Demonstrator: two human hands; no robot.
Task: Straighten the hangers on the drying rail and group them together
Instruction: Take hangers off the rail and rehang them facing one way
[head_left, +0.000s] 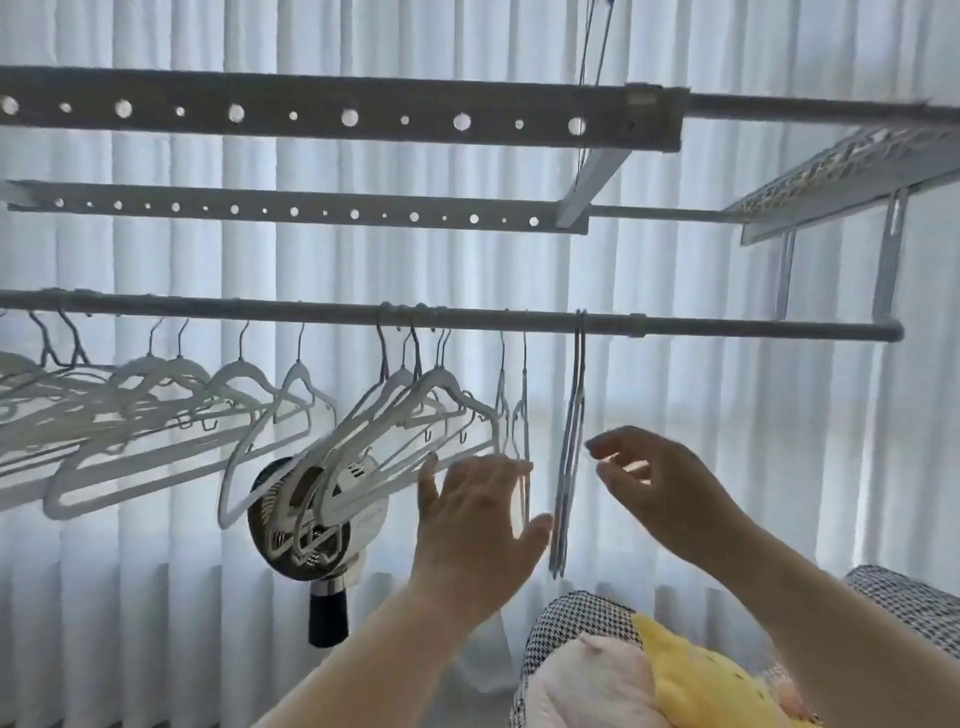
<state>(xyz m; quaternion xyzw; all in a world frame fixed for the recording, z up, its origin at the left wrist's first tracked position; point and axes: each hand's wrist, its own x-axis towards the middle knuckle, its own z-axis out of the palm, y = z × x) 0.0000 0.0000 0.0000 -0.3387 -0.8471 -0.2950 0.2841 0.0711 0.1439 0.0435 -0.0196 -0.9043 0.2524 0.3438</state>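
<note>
Under drying rail: left hand touching hangers (fingers spread); right hand beside.

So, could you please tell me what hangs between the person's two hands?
In the head view, a thin edge-on bundle of hangers hangs from the rail between the left hand and the right hand, apparently touching neither.

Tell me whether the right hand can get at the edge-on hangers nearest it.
Probably yes: the right hand is open beside those edge-on hangers, with nothing visible between them.
</note>
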